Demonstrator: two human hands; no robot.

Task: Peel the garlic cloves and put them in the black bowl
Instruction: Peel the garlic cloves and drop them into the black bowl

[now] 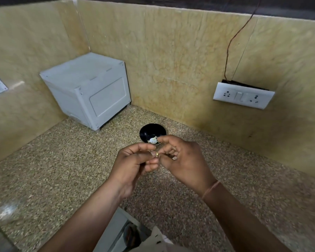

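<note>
Above the desk [62, 170], just before the black bowl [149, 127], the left hand [133, 160] and right hand [184, 160] both pinch a garlic clove [157, 154], likely light, firm, slick beneath papery skin, best gripped by its ends.

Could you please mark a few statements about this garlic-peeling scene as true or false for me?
1. The left hand and right hand pinch a clove between them. True.
2. The black bowl is empty. False: white garlic pieces lie in it.
3. The bowl stands on the counter beyond the hands. True.
4. The white box stands right of the bowl. False: it stands to its left, in the corner.
</note>
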